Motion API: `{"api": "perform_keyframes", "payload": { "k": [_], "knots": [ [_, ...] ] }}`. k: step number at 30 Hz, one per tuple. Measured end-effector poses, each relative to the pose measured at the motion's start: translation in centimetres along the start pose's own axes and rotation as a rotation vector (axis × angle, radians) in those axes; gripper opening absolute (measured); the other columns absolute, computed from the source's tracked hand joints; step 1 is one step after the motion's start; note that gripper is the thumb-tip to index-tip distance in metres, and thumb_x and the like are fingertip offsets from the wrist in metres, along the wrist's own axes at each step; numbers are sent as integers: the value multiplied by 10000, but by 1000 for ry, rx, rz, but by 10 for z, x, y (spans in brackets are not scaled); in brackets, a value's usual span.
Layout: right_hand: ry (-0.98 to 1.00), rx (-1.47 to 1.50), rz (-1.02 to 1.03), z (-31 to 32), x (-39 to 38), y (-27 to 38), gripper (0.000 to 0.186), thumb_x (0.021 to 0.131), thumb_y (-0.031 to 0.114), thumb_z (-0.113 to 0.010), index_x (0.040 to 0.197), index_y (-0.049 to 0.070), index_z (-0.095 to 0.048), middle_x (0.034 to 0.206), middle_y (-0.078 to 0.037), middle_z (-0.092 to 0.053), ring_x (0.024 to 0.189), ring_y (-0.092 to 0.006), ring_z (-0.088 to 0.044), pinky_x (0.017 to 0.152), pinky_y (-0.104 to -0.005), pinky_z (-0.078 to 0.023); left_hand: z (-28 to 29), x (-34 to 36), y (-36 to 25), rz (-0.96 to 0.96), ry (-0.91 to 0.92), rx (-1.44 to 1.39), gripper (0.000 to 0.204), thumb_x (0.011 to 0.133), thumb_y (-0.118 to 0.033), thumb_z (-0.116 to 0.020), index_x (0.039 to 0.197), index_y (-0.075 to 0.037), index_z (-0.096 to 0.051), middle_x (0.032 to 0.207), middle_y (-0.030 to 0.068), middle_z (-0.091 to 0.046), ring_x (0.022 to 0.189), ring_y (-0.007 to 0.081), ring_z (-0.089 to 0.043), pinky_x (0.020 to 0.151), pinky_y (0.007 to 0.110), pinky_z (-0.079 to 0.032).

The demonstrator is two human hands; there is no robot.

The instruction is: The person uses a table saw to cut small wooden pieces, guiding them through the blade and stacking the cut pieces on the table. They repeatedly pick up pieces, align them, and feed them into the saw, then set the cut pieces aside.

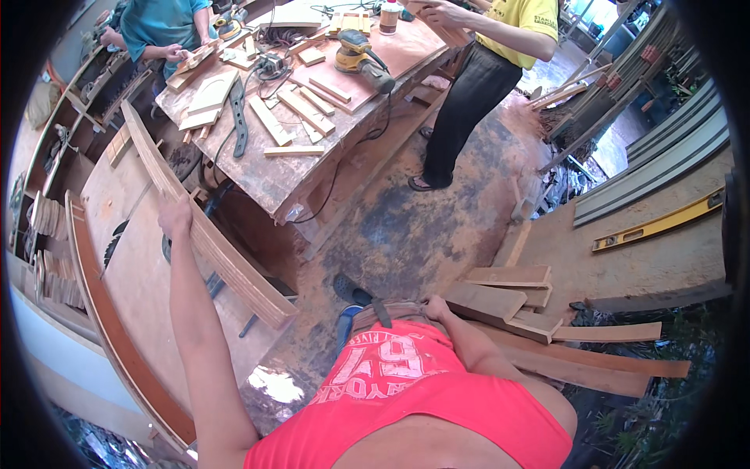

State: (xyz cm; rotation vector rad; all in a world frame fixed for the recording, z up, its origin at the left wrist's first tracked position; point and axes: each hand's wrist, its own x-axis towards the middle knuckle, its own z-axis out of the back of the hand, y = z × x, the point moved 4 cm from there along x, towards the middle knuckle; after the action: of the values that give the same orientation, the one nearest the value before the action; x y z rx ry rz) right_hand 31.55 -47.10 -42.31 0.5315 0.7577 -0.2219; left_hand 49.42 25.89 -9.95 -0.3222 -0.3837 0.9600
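My left hand (176, 216) is closed round the upper edge of a long wooden board (234, 270), which lies slantwise across a saw table (141, 289). A dark toothed saw blade (115, 244) sticks up through the table top, to the left of that hand and apart from it. Along the table's left side runs a long reddish-brown strip of wood (117, 352). My right hand (435, 307) is at my waist, by the edge of my clothing. Its fingers look curled, and what they hold, if anything, is hidden.
Ahead stands a workbench (269, 184) with wood strips, cables and a yellow sander (355, 53). One person (168, 31) works behind it; another (476, 94) stands at its right, holding wood. Stacked planks (500, 305) and a yellow spirit level (660, 221) lie to my right.
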Motion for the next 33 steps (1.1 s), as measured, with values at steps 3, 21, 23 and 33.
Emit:
{"api": "perform_keyframes", "payload": {
  "k": [3, 21, 23, 33],
  "knots": [
    [-13, 19, -7, 0, 0, -4, 575, 797, 444, -819, 1259, 103, -773, 1196, -205, -767, 1149, -360, -730, 1033, -417, -558, -3, 3, 4, -7, -5, -22, 853, 817, -457, -729, 1595, -221, -474, 1419, 220, -659, 1310, 413, -629, 1125, 495, -487],
    [-267, 286, 334, 42, 19, 50, 444, 867, 157, -725, 1270, -29, -721, 1066, -164, -790, 874, -202, -747, 781, -331, -594, 36, -39, -45, -476, -513, 55, 587, 908, -348, -710, 1372, -6, -597, 1380, 258, -603, 1315, 439, -540, 1131, 537, -418],
    [-224, 389, 336, 39, 27, 38, 441, 881, 134, -711, 1283, -49, -703, 1069, -159, -781, 844, -175, -726, 741, -314, -583, 45, -48, -49, -516, -547, -39, 573, 930, -354, -704, 1376, -10, -596, 1336, 257, -632, 1266, 442, -567, 1114, 532, -434],
    [-136, 350, 165, 70, 21, -3, 467, 863, 162, -700, 1287, -32, -710, 1105, -193, -781, 965, -247, -743, 849, -356, -578, -9, -171, -94, 356, 850, -1299, 1121, 939, -688, -605, 1616, 113, -211, 1577, 317, -434, 1449, 456, -449, 1214, 529, -373]
  ]
}}
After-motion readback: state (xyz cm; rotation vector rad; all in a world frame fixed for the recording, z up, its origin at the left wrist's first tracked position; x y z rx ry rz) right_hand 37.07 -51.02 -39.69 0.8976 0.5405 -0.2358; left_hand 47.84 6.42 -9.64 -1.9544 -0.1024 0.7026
